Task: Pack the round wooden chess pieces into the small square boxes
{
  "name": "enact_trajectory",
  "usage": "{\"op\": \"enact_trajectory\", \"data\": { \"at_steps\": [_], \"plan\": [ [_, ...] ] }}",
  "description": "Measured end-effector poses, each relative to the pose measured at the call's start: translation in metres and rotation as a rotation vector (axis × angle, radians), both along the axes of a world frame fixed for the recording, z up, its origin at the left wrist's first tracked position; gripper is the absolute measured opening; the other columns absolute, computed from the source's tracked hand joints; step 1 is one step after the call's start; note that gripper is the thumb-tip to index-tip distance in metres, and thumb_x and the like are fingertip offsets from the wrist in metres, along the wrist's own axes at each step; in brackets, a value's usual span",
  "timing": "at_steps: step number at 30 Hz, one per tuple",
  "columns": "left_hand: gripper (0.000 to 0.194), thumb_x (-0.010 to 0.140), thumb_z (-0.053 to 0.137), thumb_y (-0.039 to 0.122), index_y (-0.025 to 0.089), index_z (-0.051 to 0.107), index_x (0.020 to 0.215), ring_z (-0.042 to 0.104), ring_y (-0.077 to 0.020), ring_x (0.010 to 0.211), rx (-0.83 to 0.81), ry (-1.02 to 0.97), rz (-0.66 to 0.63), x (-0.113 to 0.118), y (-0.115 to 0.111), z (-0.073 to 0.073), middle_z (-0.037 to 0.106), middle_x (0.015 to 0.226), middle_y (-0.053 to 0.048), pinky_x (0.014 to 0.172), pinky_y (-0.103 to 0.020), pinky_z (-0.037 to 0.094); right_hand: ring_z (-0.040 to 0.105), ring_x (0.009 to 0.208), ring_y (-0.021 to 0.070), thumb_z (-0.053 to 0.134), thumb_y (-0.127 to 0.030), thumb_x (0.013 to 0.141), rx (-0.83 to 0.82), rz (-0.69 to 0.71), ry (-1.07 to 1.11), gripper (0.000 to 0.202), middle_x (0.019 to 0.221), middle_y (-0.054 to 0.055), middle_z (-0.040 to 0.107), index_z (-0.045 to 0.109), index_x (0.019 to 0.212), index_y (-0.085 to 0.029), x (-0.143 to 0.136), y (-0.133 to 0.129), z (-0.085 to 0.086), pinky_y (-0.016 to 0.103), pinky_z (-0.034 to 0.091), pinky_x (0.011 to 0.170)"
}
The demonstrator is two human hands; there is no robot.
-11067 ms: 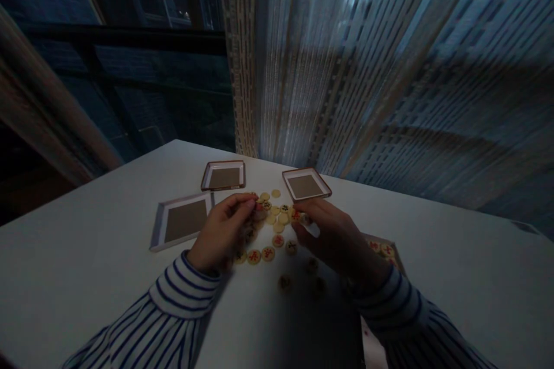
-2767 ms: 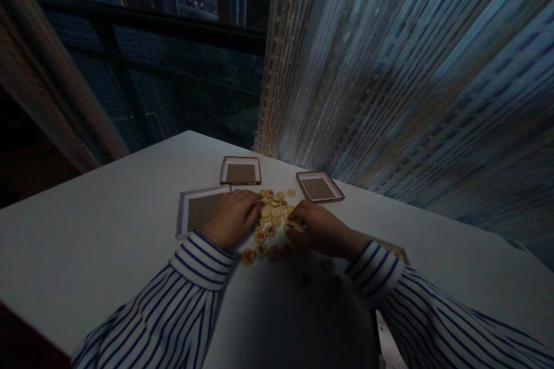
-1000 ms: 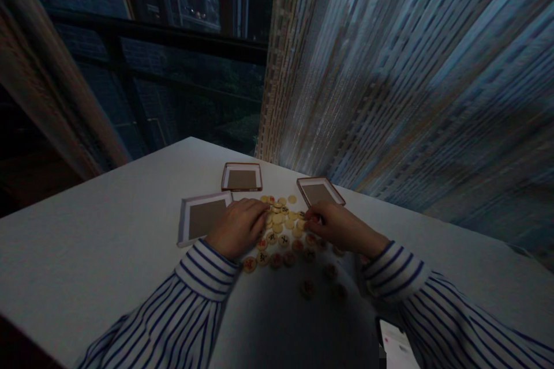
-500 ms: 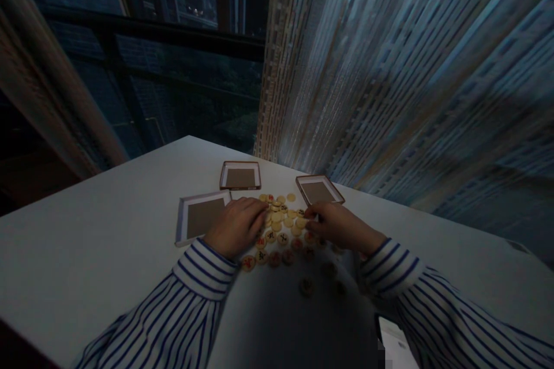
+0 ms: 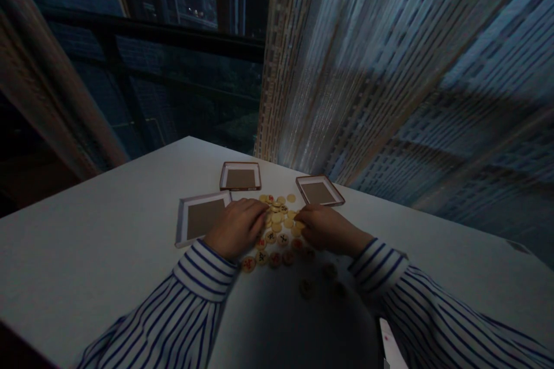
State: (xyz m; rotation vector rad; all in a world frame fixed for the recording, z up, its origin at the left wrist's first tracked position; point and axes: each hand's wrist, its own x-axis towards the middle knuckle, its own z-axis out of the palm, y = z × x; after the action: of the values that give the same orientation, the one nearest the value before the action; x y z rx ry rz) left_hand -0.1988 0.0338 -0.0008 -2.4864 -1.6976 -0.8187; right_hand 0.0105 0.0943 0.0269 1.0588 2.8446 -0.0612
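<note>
Round yellowish Chinese chess pieces (image 5: 276, 218) lie in a loose pile between my two hands, some plain side up, others showing red or black characters. At the pile's left edge rests my left hand (image 5: 239, 227), its fingers bent together and the tips against the pieces; what they hold, if anything, is hidden. My right hand (image 5: 328, 230) reaches in from the right with thumb and fingers pinched at the pile's edge. Its fingertips cover whatever is between them. Closer to me, several face-up pieces (image 5: 274, 259) are spread in rough rows.
On the white table (image 5: 116, 213), an open box part (image 5: 179, 222) lies left of my left hand. Two shallow brown-rimmed trays (image 5: 240, 188) (image 5: 341, 203) lie farther back. A phone (image 5: 392, 346) is at the bottom right. String curtains (image 5: 346, 69) hang behind the table.
My right hand has moved left, further over the pile, covering pieces that showed at its right edge. My left hand stays in place.
</note>
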Motion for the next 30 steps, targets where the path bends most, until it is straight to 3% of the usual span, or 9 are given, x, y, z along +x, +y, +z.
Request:
{"op": "enact_trajectory", "data": {
  "at_steps": [10, 14, 18, 24, 30],
  "plan": [
    [0.023, 0.085, 0.041, 0.019, 0.014, 0.059, 0.098, 0.059, -0.0213, 0.088, 0.030, -0.001, 0.001, -0.0007, -0.0004, -0.0012, 0.066, 0.096, -0.009, 0.077, -0.037, 0.047, 0.058, 0.092, 0.0200, 0.045, -0.014, 0.075, 0.018, -0.005, 0.085, 0.033, 0.099, 0.009, 0.063, 0.062, 0.103, -0.017, 0.0018, 0.0023, -0.0054, 0.027, 0.040, 0.080],
    [0.023, 0.084, 0.041, 0.019, 0.015, 0.059, 0.098, 0.059, -0.0213, 0.088, 0.036, 0.004, -0.004, -0.0006, -0.0001, -0.0011, 0.066, 0.096, -0.009, 0.076, -0.037, 0.047, 0.057, 0.085, 0.0183, 0.050, -0.018, 0.074, -0.067, -0.052, 0.209, 0.031, 0.096, 0.009, 0.062, 0.062, 0.103, -0.017, 0.0038, 0.0019, -0.0044, 0.026, 0.041, 0.075],
    [0.023, 0.085, 0.041, 0.019, 0.015, 0.060, 0.097, 0.059, -0.0219, 0.087, 0.018, -0.009, -0.005, 0.0000, -0.0005, 0.0002, 0.066, 0.095, -0.009, 0.076, -0.038, 0.047, 0.055, 0.074, 0.0157, 0.054, -0.021, 0.073, -0.231, -0.100, 0.428, 0.032, 0.085, 0.007, 0.062, 0.063, 0.103, -0.014, 0.0049, 0.0005, -0.0042, 0.026, 0.041, 0.067],
    [0.023, 0.085, 0.041, 0.020, 0.014, 0.060, 0.098, 0.059, -0.0218, 0.088, -0.002, 0.005, 0.003, 0.0010, -0.0007, 0.0008, 0.066, 0.096, -0.009, 0.078, -0.037, 0.046, 0.046, 0.054, 0.0089, 0.057, -0.030, 0.073, -0.657, -0.220, 0.676, 0.034, 0.066, -0.002, 0.053, 0.061, 0.102, -0.013, 0.0057, -0.0028, -0.0014, 0.021, 0.034, 0.050],
    [0.024, 0.086, 0.040, 0.021, 0.014, 0.060, 0.097, 0.059, -0.0215, 0.088, -0.007, 0.000, 0.004, 0.0015, -0.0017, 0.0017, 0.066, 0.096, -0.008, 0.077, -0.037, 0.046, 0.046, 0.057, 0.0080, 0.067, -0.036, 0.065, -0.915, -0.278, 0.879, 0.037, 0.063, -0.004, 0.051, 0.060, 0.094, -0.015, 0.0069, -0.0037, 0.0013, 0.022, 0.035, 0.053]
  ]
}}
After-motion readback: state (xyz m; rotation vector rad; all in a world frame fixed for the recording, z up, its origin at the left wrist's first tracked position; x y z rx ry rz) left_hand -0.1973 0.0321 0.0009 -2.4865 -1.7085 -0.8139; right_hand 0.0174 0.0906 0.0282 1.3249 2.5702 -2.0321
